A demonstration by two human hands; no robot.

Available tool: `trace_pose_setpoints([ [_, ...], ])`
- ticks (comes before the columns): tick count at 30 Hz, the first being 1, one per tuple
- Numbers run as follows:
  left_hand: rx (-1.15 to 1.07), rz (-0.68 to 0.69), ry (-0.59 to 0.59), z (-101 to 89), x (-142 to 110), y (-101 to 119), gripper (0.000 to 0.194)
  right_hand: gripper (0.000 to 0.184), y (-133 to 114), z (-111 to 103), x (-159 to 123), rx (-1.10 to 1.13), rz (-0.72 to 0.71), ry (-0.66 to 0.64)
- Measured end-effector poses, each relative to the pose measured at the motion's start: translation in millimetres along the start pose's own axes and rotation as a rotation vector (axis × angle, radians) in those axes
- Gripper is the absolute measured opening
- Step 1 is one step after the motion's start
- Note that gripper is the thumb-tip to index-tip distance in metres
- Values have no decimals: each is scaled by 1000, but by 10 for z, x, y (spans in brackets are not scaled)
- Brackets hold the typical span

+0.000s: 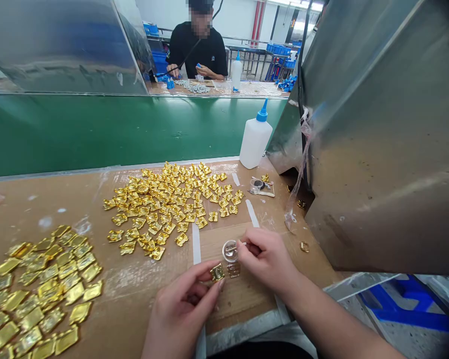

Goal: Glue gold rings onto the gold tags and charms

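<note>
Factory bench w/ a brown cardboard-covered worktop (142,299), green belt behind. Nearest: left hand (183,311), grip closed on one gold piece (217,272) pinched betw. thumb & fingertips, held just above the board. Right hand (267,259) beside it, fingers pinched on a thin stick tool, tip at a small clear dish (230,250). Looks like the dab-and-apply step; next move prob. needs the tip brought onto the piece, steady. Further out: flat gold pieces at left (41,289), bigger gold heap (172,199), white squeeze bottle (255,139), another person across the belt.
</note>
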State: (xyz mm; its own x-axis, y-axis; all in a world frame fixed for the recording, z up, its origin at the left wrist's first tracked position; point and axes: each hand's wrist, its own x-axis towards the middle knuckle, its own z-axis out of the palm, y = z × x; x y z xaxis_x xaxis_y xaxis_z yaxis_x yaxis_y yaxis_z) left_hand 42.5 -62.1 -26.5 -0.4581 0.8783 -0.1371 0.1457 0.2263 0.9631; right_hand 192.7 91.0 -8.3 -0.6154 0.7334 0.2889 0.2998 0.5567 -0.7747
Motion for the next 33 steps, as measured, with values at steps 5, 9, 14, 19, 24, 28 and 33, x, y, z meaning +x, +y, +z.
trace_pose_setpoints([
  [5,-14,-4,-5,-1,14,-13,31,31,-40,-37,-38,132,23,89],
  [9,5,-1,-21,-12,14,-57,33,30,-108,-58,-85,266,-78,35],
  [14,42,17,-32,-15,30,-38,32,29,-119,7,-98,288,-172,-66],
  [19,61,28,-37,-12,31,-15,31,28,-102,34,-97,250,-181,-72],
  [24,54,17,-32,-12,13,-4,32,27,-111,8,-91,236,-181,-48],
  [28,71,11,-19,-15,22,15,33,27,-60,-3,-69,181,-105,93],
  [33,47,-62,-37,-65,26,-19,43,30,-80,24,-25,-117,29,-31],
])
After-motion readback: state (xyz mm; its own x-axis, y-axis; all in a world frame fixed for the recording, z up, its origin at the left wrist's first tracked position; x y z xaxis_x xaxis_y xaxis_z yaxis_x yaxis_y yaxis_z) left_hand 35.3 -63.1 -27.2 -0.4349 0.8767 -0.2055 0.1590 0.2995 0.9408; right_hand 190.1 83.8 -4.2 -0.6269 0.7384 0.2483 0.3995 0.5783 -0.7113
